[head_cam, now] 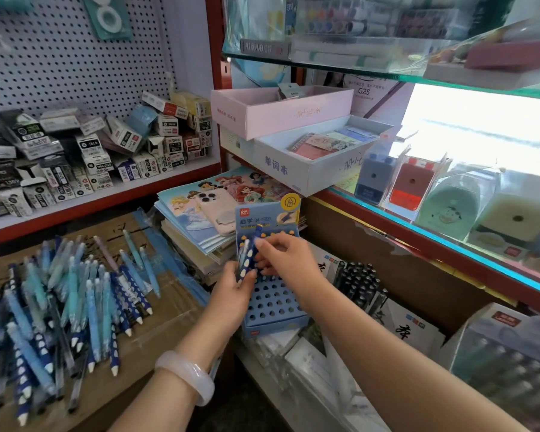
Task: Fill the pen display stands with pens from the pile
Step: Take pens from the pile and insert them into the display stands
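**Asker:** So, what are the hands doing?

**Describer:** Both meet over a blue pen display stand (273, 302) in the middle of the view. The left hand (233, 288) grips a small bundle of dark blue pens (245, 260) with pale spots, held roughly upright against the stand's left edge. The right hand (286, 255) comes in from the lower right, its fingertips pinching one pen of that bundle near the top.

**Asker:** Where does the stand sit?

**Describer:** It rests on white boxes (296, 347) at the front edge of a low shelf. Its stepped top is a grid of holes; most of the ones in view are bare. A printed header card (267, 213) rises at its back.

**Asker:** And the pile of pens?

**Describer:** To the left, well apart from the stand, a loose pile of pens (63, 307) in light and dark blue lies on flattened brown cardboard (156, 325).

**Asker:** Anything else around?

**Describer:** A pale bangle (189, 374) circles the left wrist. Behind the stand a pink phone (217, 210) lies on a stack of picture books (184, 213). Just right of the stand are black pens (359, 283) packed in a box. Small refill boxes (91, 154) crowd a shelf at upper left, under a pegboard (60, 57). On the right, a glass shelf (449, 241) holds packaged pencil sharpeners (412, 185).
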